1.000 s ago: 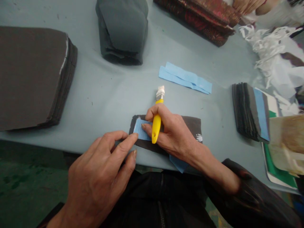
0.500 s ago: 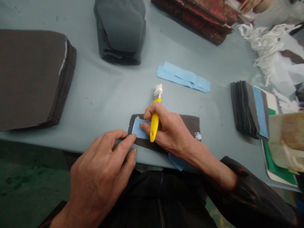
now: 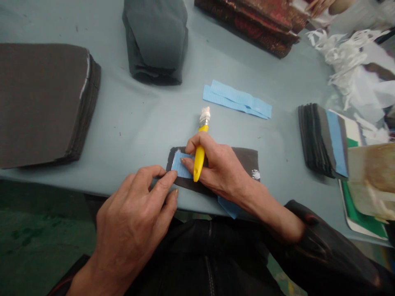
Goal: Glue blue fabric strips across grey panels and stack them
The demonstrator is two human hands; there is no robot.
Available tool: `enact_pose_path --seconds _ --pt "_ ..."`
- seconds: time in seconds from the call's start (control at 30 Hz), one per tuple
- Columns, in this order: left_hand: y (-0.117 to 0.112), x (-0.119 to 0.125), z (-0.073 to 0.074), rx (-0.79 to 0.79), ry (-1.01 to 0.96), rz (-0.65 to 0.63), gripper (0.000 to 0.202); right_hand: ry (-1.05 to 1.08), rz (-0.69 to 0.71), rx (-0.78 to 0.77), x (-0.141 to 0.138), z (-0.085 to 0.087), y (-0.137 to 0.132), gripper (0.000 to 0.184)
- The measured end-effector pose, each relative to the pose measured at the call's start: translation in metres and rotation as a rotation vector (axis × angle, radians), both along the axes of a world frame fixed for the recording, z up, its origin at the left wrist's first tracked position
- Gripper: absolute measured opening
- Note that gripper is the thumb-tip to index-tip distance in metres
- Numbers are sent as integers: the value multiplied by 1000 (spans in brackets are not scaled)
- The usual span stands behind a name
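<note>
My right hand (image 3: pixel 220 168) is closed around a yellow-handled brush (image 3: pixel 200 158), whose white-coated bristles point away from me. Its thumb presses on a blue strip (image 3: pixel 184 166) lying across a dark brown rectangular piece (image 3: pixel 247 160). A white smear marks the right end of that piece. My left hand (image 3: pixel 138 205) rests at the near left corner, fingers spread and fingertips touching the blue strip's end and the dark piece. The strip's other end (image 3: pixel 228 206) hangs out under my right wrist at the table edge.
Loose blue strips (image 3: pixel 237 100) lie farther up the table. A large dark stack (image 3: pixel 43 102) is at left, a dark wrapped bundle (image 3: pixel 156 41) behind. At right stand a smaller stack (image 3: pixel 322 142) and a stained container (image 3: pixel 370 176). A person's hand shows at top right.
Hardly anything differs. The view has shifted slightly; both hands keep their places on the blue strip and dark piece, and the brush stays in my right hand.
</note>
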State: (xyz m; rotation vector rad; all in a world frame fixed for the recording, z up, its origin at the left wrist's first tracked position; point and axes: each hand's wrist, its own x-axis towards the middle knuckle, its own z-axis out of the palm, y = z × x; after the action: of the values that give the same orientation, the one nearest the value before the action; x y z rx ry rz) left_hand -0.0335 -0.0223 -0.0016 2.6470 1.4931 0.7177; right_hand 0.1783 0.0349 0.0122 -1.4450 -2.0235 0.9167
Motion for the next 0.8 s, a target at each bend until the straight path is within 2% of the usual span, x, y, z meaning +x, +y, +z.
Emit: enact_pose_path --seconds 0.27,0.43,0.8 --pt "0 -1 0 8 -5 -21 20 -10 9 15 1 -1 1 19" --pt "2 -3 1 36 51 -46 30 -8 13 29 1 -2 0 19" --pt "4 -3 3 19 32 -70 26 -10 5 28 -1 -1 0 18"
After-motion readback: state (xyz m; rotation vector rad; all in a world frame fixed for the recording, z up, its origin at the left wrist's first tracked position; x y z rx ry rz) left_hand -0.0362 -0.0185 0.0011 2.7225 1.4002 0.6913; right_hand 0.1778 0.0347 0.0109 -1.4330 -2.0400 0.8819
